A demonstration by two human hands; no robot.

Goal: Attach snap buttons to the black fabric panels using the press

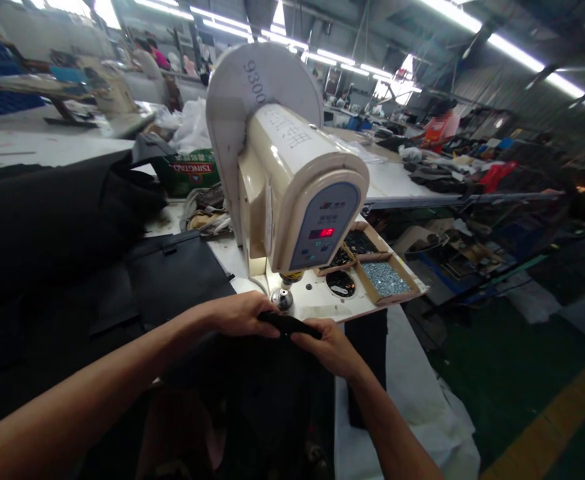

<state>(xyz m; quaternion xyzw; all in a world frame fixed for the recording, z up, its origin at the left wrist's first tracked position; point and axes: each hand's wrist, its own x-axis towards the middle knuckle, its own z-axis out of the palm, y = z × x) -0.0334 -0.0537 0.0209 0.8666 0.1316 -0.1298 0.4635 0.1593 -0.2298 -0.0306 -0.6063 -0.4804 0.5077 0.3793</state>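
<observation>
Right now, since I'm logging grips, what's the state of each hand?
Left hand: closed, holding black fabric.
Right hand: closed, holding the same fabric.

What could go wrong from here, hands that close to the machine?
The left hand and right hand hold black fabric close to the metal die, so a fingertip might get pinched. Held in a narrow band, the fabric could twist. The open box of silvery pieces might spill if bumped.

You're in a textile workshop: bench machine (317, 160) at your twelve o'clock, black cloth (57, 220) heaped at ten, strip lights (515, 53) overhead.
</observation>
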